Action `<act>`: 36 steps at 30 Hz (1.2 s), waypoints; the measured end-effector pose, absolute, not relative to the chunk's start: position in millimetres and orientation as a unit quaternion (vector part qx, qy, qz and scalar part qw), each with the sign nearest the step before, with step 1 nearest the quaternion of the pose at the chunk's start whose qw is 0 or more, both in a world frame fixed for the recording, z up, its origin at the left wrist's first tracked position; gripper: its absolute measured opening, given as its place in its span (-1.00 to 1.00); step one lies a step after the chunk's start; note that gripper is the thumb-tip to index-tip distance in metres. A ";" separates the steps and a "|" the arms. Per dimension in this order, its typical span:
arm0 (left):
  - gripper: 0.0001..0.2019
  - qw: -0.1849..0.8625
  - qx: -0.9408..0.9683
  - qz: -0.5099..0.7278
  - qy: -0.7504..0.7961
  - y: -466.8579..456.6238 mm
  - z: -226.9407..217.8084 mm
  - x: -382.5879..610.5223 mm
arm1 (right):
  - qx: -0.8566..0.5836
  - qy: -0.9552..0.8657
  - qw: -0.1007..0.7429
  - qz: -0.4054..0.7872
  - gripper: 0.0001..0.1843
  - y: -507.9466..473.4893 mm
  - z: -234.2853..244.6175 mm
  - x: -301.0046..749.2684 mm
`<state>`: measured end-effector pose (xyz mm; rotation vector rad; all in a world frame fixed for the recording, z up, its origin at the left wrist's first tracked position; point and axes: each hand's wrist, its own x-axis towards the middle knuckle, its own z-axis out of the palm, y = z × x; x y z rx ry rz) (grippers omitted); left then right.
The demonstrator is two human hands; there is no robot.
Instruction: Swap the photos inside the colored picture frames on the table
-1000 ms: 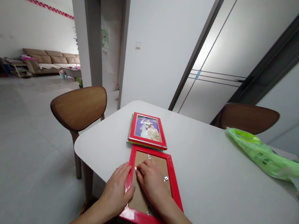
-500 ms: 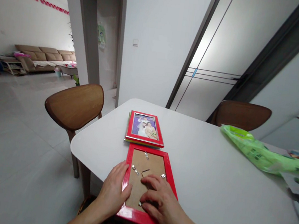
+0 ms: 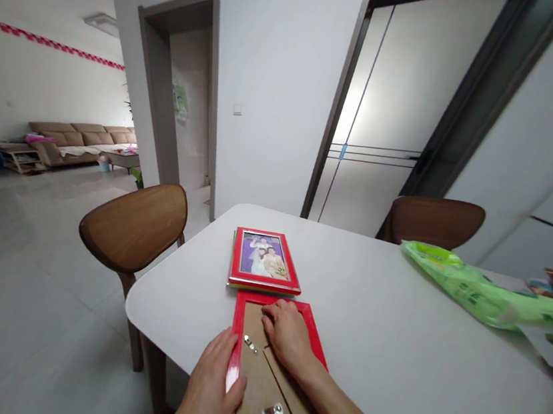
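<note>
A red picture frame (image 3: 234, 356) lies face down on the table, its brown backing board (image 3: 252, 382) showing. My left hand (image 3: 214, 384) grips the frame's left side, with the thumb over the board's edge. My right hand (image 3: 286, 332) reaches across the board to its top edge; the curled fingers cover the place of the top metal clip. One small metal clip (image 3: 250, 344) shows at the left of the board and another clip (image 3: 272, 411) lies near the bottom. The right clip is hidden under my right hand. A slanting dark line crosses the board.
Just beyond lies a second red frame (image 3: 236, 259) with a wedding photo, stacked on something yellowish. A green plastic bag (image 3: 487, 293) lies at the table's right. Wooden chairs stand left (image 3: 138, 223) and far right (image 3: 436, 221) of the white table (image 3: 185, 290).
My right hand has moved from the bottom clip up to the board's top edge, uncovering the bottom clip. My left hand stays on the frame's left side. The view has tilted upward.
</note>
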<state>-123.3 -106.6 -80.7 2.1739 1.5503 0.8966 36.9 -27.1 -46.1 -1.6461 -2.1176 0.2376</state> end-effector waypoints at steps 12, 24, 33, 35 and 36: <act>-0.46 0.177 0.761 0.324 0.534 -100.8 -89.0 -126.1 | -0.582 -0.776 0.160 0.184 -0.57 -106.5 -30.3 73.5; -0.62 0.328 0.660 0.416 0.532 -104.6 -59.1 -118.7 | -0.582 -0.754 0.233 0.194 -0.64 -112.0 2.1 65.7; -0.67 0.588 0.408 0.490 0.497 -96.6 -44.8 -160.6 | -0.616 -0.722 0.267 0.166 -0.57 -99.4 -14.9 82.6; -0.70 0.557 0.437 0.465 0.531 -92.0 -47.1 -181.5 | -0.671 -0.692 0.231 0.133 -0.53 -91.6 -28.6 98.7; -0.71 0.539 0.454 0.452 0.547 -89.5 -49.2 -190.3 | -0.687 -0.681 0.216 0.128 -0.51 -88.5 -34.4 104.5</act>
